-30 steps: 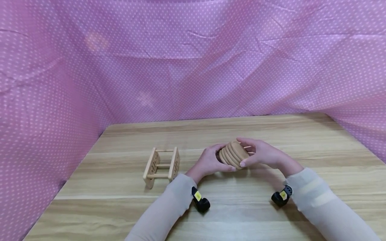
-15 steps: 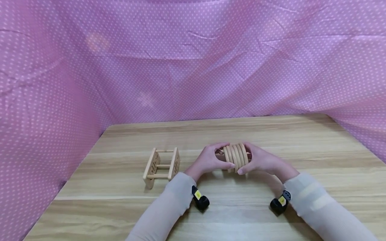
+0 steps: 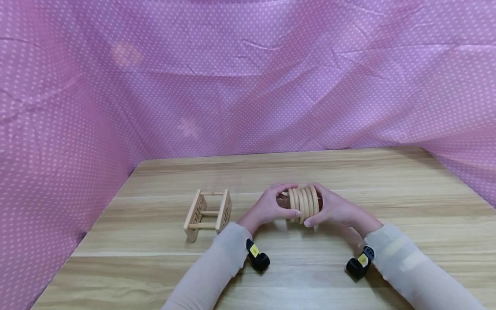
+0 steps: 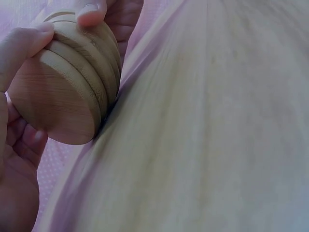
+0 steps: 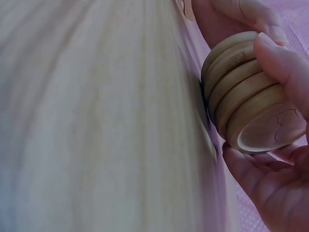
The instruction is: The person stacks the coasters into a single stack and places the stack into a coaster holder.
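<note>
A stack of several round wooden coasters [image 3: 304,206] stands on edge between my two hands, right of the table's middle. My left hand [image 3: 268,206] grips its left end, thumb on the near side and fingers over the far side. At the other end my right hand [image 3: 336,210] holds it the same way. The left wrist view shows the plain flat face of the end coaster [image 4: 53,99]. On the opposite end coaster [image 5: 273,128], the right wrist view shows a raised rim and thin dark lines. The stack's lower edge is close over the tabletop.
A small wooden rack [image 3: 224,212] with carved side panels and crossbars stands left of my left hand, near that forearm. Both wrists wear black cameras. The wood-grain table [image 3: 135,275] ends at a pink dotted cloth [image 3: 248,107] behind and at the sides.
The coaster stack has turned from tilted, with a round face showing, to on edge with its rims towards me. My right hand has lowered and come nearer; the rack has stayed put.
</note>
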`<state>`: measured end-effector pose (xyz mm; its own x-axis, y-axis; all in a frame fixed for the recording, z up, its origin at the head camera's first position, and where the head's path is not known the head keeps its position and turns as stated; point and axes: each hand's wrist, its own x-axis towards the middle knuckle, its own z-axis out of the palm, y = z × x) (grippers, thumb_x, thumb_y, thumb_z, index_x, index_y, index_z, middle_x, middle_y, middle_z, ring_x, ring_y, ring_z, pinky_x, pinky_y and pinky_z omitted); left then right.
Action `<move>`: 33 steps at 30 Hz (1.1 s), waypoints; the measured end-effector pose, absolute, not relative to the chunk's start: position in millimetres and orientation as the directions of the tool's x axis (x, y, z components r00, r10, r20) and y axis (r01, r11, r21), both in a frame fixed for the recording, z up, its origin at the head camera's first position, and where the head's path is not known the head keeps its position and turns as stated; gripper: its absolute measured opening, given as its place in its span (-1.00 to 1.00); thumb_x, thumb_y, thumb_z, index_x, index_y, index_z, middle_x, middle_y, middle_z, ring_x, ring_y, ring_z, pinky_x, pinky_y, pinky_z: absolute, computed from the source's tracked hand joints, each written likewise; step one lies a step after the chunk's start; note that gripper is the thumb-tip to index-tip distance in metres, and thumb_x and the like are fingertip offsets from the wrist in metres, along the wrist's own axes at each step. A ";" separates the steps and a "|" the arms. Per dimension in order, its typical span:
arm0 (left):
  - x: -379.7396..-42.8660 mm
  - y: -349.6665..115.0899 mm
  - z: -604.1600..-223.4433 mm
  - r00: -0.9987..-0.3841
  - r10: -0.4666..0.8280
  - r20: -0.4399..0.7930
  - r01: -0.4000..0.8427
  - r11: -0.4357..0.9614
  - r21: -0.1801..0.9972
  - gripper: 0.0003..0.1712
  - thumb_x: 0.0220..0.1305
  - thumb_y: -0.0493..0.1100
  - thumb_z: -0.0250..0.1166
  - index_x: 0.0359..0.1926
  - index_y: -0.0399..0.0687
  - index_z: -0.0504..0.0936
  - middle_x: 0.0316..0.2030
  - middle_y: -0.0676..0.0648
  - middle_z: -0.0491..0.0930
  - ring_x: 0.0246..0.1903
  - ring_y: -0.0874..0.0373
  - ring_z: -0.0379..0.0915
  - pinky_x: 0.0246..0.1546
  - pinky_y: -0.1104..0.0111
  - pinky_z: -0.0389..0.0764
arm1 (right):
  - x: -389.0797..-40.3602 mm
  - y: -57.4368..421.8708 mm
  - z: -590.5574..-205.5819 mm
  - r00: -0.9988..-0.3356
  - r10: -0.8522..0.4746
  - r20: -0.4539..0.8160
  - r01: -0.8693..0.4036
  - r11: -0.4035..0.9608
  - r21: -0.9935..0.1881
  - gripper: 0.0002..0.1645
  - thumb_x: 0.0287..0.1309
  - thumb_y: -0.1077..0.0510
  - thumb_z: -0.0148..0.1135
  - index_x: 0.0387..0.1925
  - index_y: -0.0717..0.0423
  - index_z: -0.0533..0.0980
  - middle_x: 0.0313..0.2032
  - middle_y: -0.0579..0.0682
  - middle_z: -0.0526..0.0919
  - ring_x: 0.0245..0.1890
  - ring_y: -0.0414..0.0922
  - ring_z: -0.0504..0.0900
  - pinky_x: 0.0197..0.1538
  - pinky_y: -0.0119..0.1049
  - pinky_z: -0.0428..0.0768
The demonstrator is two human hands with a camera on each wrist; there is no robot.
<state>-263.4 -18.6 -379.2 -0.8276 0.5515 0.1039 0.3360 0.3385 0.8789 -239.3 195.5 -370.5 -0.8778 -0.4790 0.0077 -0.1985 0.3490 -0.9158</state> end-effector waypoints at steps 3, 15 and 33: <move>-263.4 -17.8 -381.8 -0.817 0.569 0.090 0.293 0.276 0.916 -0.14 -0.09 -0.14 0.48 0.29 0.03 0.32 0.11 -0.04 0.41 -0.06 0.15 0.46 -0.03 0.38 0.53 | -239.6 195.2 -371.1 -0.884 -0.467 0.005 -0.195 0.360 -0.912 0.03 -0.43 0.22 0.57 0.13 0.21 0.17 -0.05 0.15 0.43 -0.06 -0.03 0.45 0.05 -0.22 0.48; -262.8 -14.9 -386.5 -0.804 0.594 0.036 0.192 0.201 0.961 -0.03 -0.14 -0.26 0.49 0.32 0.03 0.23 0.08 -0.05 0.44 0.02 0.14 0.44 0.00 0.35 0.52 | -240.2 195.3 -377.4 -0.883 -0.469 -0.021 -0.174 0.367 -0.914 0.05 -0.37 0.20 0.55 0.17 0.21 0.13 -0.04 0.19 0.42 -0.07 -0.02 0.44 0.03 -0.21 0.46; -265.1 -13.7 -389.3 -0.766 0.634 0.101 0.304 0.220 0.927 0.00 -0.24 -0.19 0.56 0.25 0.32 0.27 0.10 0.12 0.39 0.03 0.24 0.36 0.06 0.39 0.44 | -242.3 195.0 -376.2 -0.860 -0.510 0.023 -0.195 0.286 -0.938 0.11 -0.36 0.25 0.51 0.26 0.14 0.09 0.08 0.21 0.34 -0.03 -0.01 0.41 0.05 -0.20 0.46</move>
